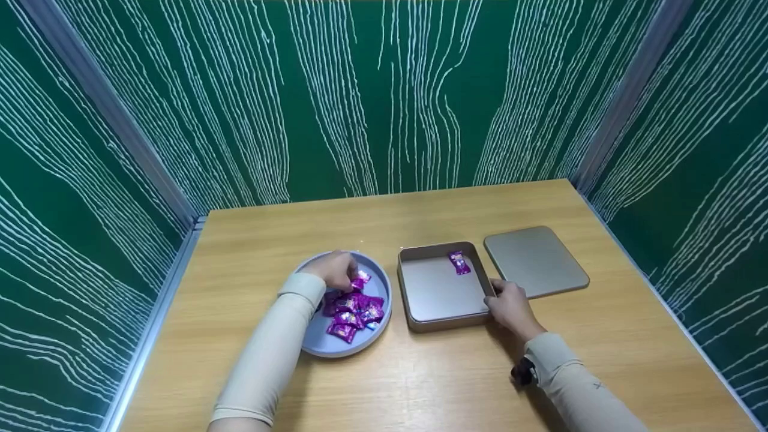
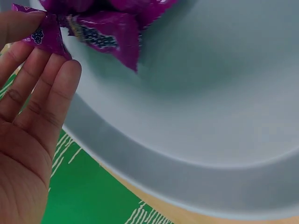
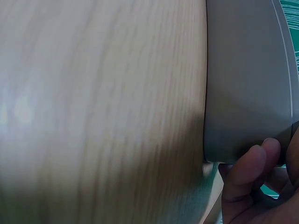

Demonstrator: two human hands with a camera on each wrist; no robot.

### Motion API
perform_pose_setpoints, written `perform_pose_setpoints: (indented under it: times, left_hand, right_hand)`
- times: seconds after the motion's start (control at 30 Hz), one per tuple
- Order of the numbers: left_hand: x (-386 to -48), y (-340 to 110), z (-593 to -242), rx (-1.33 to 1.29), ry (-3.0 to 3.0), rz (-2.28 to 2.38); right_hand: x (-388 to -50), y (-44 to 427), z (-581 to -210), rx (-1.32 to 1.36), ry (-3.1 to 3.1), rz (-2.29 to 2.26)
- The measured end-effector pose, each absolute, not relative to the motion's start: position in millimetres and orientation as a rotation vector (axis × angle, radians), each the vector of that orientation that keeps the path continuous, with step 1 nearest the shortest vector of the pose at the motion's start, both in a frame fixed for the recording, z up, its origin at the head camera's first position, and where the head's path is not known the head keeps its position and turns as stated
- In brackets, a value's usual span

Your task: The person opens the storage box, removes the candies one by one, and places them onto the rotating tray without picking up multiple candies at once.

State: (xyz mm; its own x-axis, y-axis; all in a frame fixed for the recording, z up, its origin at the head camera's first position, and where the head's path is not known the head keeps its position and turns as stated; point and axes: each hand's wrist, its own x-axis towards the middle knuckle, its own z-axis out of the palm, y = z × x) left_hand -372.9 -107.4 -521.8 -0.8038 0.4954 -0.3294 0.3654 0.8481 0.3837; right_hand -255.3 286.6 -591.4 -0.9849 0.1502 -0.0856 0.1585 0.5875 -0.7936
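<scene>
My left hand [image 1: 335,270] is over the far side of a round pale grey-blue dish [image 1: 336,347]. Between thumb and fingers it pinches the end of a purple-wrapped candy [image 2: 44,35], printed with dark grapes. Beneath it lies a heap of similar candies [image 1: 351,318], partly hidden by the hand and sleeve. To the right stands an uncovered square metal tin [image 1: 441,294], with one purple candy [image 1: 459,263] lying inside near the far right corner. My right hand [image 1: 511,309] grips the tin at its near right corner, fingertips [image 3: 252,163] against the outer wall.
The tin's flat square lid [image 1: 537,261] lies on the wooden table [image 1: 414,390], just right of the tin. Green panels [image 1: 420,108] with white wavy lines enclose the table at the back and both sides, joined by metal posts [image 1: 627,90].
</scene>
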Motion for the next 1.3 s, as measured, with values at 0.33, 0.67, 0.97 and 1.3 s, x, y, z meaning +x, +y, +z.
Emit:
perform_pose_setpoints:
  times: [0.33,0.67,0.97,1.3]
  left_hand:
    - [-373.6,-106.9,-527.8,0.647,2.59,0.442]
    - [-372.4,-95.9,-519.6,0.621,2.576,0.469]
    - [-379.1,-65.5,-501.6,0.746,2.606,0.467]
    - [-373.4,-18.1,-497.5,0.977,2.636,0.49]
  right_hand:
    - [-254.3,288.1,-592.0,0.272,2.804,-1.39]
    - [-255.4,288.2,-592.0,0.246,2.845,-1.346]
    - [-255.1,286.1,-590.2,0.254,2.829,-1.364]
    - [-254.9,285.5,-590.2,0.282,2.785,-1.384]
